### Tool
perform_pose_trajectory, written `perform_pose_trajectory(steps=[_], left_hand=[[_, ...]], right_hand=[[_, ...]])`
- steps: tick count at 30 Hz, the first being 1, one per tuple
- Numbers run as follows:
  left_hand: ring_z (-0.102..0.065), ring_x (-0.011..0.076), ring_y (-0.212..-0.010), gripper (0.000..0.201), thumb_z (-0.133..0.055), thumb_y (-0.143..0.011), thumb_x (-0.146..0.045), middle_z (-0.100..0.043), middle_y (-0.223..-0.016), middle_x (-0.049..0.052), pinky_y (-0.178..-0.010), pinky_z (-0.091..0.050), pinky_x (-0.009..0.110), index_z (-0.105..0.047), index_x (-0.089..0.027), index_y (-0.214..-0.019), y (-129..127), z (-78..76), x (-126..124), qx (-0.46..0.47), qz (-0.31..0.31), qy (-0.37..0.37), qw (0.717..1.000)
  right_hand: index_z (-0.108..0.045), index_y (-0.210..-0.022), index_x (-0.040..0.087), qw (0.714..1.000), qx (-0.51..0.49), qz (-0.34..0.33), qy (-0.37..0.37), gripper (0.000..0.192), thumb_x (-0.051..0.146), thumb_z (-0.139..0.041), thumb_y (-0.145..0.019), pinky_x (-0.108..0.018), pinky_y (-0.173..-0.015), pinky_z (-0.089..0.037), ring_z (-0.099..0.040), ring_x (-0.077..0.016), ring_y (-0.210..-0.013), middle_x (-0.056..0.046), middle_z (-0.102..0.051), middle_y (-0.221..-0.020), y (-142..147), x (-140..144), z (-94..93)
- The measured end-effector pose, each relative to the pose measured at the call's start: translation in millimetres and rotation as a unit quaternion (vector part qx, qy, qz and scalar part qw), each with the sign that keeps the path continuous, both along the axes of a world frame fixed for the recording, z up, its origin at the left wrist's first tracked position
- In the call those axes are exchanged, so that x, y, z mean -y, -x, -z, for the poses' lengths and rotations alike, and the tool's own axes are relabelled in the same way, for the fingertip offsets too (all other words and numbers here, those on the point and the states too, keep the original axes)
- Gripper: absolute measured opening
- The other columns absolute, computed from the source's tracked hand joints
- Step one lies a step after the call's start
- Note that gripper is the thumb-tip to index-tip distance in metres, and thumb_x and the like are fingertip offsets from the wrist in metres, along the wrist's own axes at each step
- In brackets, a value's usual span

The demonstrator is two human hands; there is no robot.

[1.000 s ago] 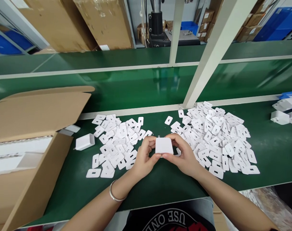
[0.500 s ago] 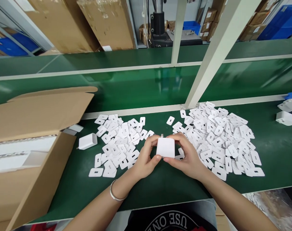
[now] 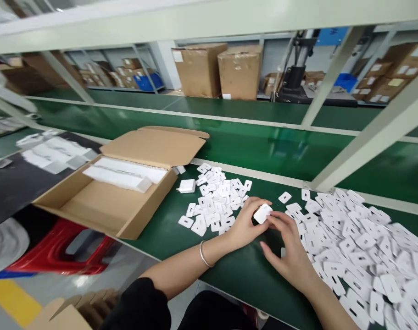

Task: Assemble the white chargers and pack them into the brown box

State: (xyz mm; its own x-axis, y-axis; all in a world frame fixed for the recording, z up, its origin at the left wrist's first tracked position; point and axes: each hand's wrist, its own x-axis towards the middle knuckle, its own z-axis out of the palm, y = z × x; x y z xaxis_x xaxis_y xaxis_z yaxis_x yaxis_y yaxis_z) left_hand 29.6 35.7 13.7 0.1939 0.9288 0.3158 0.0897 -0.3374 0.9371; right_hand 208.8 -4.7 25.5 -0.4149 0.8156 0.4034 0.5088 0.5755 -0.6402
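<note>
Your left hand grips a white charger block; your right hand, at its 4 o'clock, lies open with fingertips touching it. White slotted plates spread at 3 o'clock on the green worktop, an open cardboard box at 9.

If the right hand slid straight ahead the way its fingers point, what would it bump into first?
Probably the white charger that the left hand holds: the right hand has its fingertips right beside it, though depth is hard to judge.
</note>
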Motion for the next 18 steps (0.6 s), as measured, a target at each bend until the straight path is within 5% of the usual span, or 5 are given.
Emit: perform_pose_trajectory(steps=[4,8,12,15,18], left_hand=[[-0.063,0.0254,-0.118,0.041,-0.064,-0.101,-0.037,-0.059,-0.13,0.011,-0.1,-0.056,0.041,-0.057,-0.028,-0.14,36.9,-24.3,-6.8,0.033,-0.098,-0.043,0.994],[-0.068,0.0209,-0.095,0.044,-0.075,-0.089,-0.042,-0.063,-0.114,0.008,-0.079,-0.057,0.032,-0.054,-0.023,-0.123,118.3,-49.9,4.0,-0.004,-0.251,-0.079,0.965],[-0.065,0.0237,-0.092,0.034,-0.07,-0.084,-0.046,-0.067,-0.098,0.005,-0.084,-0.054,0.036,-0.056,-0.021,-0.103,222.7,-63.6,21.1,-0.221,-0.467,-0.037,0.856],[-0.067,0.029,-0.095,0.032,-0.067,-0.083,-0.047,-0.068,-0.101,0.009,-0.085,-0.054,0.038,-0.057,-0.021,-0.097,283.4,-64.6,28.5,-0.37,-0.497,0.063,0.782],[-0.067,0.0338,-0.103,0.035,-0.064,-0.084,-0.046,-0.066,-0.114,0.017,-0.092,-0.055,0.042,-0.061,-0.017,-0.103,316.1,-59.5,28.1,-0.492,-0.479,0.123,0.716]], right_hand=[[-0.051,-0.142,0.03,0.993,-0.059,0.099,-0.018,0.04,0.034,-0.06,-0.103,-0.052,-0.095,-0.063,-0.066,-0.0271,-0.11,-0.013,-0.048,-0.141,-4.6,-7.9,-3.1],[-0.058,-0.129,0.026,0.982,-0.034,0.187,-0.02,0.03,0.039,-0.057,-0.102,-0.041,-0.073,-0.064,-0.066,-0.0258,-0.099,-0.013,-0.051,-0.129,-12.7,-14.9,0.3],[-0.063,-0.118,0.021,0.976,0.049,0.204,-0.067,0.027,0.039,-0.055,-0.1,-0.04,-0.066,-0.059,-0.061,-0.0338,-0.11,-0.018,-0.05,-0.131,-16.7,-18.9,9.7],[-0.065,-0.113,0.019,0.97,0.082,0.202,-0.104,0.025,0.036,-0.052,-0.101,-0.048,-0.08,-0.058,-0.058,-0.0375,-0.116,-0.019,-0.052,-0.127,-17.5,-21.4,16.6],[-0.065,-0.11,0.019,0.971,0.086,0.197,-0.104,0.024,0.036,-0.051,-0.101,-0.05,-0.084,-0.057,-0.058,-0.0383,-0.117,-0.019,-0.054,-0.122,-18.7,-23.4,21.2]])
